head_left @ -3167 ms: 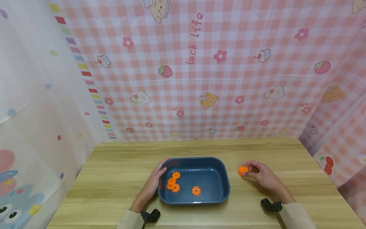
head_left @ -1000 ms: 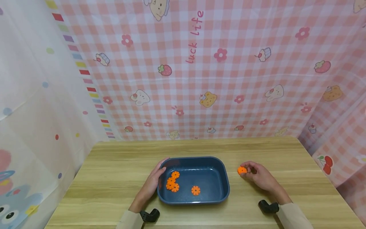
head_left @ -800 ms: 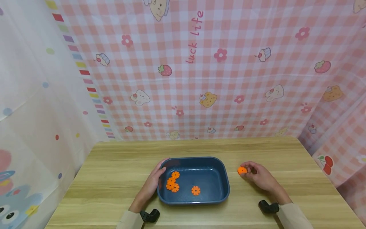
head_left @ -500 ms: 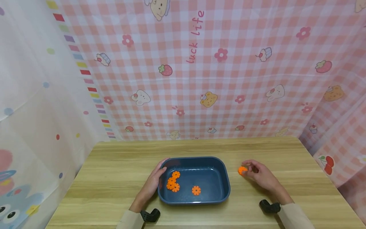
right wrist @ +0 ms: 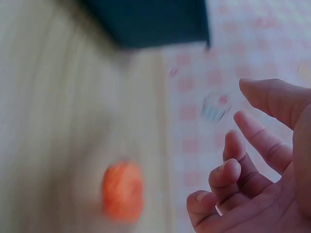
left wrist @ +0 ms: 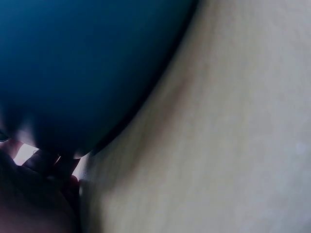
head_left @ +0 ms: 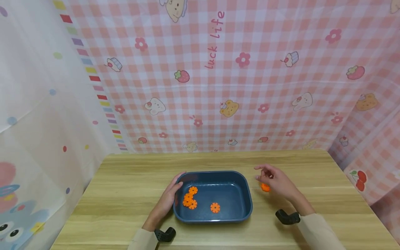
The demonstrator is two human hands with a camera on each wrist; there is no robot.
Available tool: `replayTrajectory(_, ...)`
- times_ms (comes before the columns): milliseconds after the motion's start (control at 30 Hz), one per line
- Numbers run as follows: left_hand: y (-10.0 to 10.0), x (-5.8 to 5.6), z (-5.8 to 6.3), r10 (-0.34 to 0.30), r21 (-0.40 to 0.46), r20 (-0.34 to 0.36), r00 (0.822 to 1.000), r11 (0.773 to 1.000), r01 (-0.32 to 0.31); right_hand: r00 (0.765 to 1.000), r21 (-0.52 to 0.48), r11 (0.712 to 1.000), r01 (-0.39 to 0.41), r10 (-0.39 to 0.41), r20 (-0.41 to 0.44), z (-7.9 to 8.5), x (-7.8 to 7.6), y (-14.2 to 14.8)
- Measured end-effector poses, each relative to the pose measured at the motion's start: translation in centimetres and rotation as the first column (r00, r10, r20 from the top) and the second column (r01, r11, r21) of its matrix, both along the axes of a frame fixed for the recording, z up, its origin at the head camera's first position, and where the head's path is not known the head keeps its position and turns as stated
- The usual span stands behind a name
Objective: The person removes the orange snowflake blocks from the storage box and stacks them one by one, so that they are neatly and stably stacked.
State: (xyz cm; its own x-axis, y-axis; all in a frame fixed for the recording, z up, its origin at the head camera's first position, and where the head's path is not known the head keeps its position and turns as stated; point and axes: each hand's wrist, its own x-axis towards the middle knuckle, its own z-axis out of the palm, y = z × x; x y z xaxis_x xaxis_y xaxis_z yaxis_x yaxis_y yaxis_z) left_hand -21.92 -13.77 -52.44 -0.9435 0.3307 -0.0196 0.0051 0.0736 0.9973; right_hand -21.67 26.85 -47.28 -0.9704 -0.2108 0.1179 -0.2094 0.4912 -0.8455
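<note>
A dark blue rectangular tray (head_left: 232, 198) stands on the wooden table. My left hand (head_left: 167, 199) holds its left side, thumb at the rim and fingers along the outer wall. In the left wrist view the fingers press against the blue wall, partly hidden in shadow. My right hand (head_left: 276, 180) hovers right of the tray, its fingers spread and holding nothing. Below it on the table lies an orange notched plastic disc (head_left: 265, 188), partly covered by the hand in the head view; in the right wrist view this orange disc (right wrist: 122, 191) is blurred, apart from the fingers.
Inside the tray, several orange notched discs (head_left: 188, 199) overlap at the left, and a single disc (head_left: 215, 207) lies nearer the front middle. A pink checked cloth (head_left: 200, 86) hangs behind the table's far edge.
My right hand, which was pinching the orange disc, has let go of it and lifted up and to the left. The left hand and tray have stayed in place.
</note>
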Motion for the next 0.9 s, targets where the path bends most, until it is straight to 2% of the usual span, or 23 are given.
replayTrajectory(233, 0.0, -0.1, -0.1, -0.007, 0.012, 0.003, 1.0, 1.0, 0.007, 0.997, -0.051, 0.995, -0.081, 0.081, -0.008, 2.6, 0.2, -2.9)
replayTrajectory(400, -0.1, -0.1, -0.2, -0.007, 0.02, 0.004, 1.0, 1.0, 0.007, 0.988, -0.108, 0.982, -0.152, 0.154, 0.01, 3.7, 0.5, -4.7)
replayTrajectory(567, 0.0, -0.1, -0.2, 0.001, 0.025, 0.005, 1.0, 1.0, -0.001, 0.972, -0.126, 0.968, -0.217, 0.226, 0.061, 3.8, 0.9, -6.6)
replayTrajectory(800, 0.0, 0.1, -0.1, -0.003, 0.036, 0.002, 1.0, 0.999, 0.003, 0.938, -0.198, 0.934, -0.299, 0.325, 0.12, 3.0, 1.5, -9.3)
replayTrajectory(900, 0.0, 0.0, -0.1, -0.003, 0.032, 0.003, 1.0, 0.999, 0.003, 0.928, -0.181, 0.929, -0.322, 0.348, 0.134, 2.6, 1.8, -10.1)
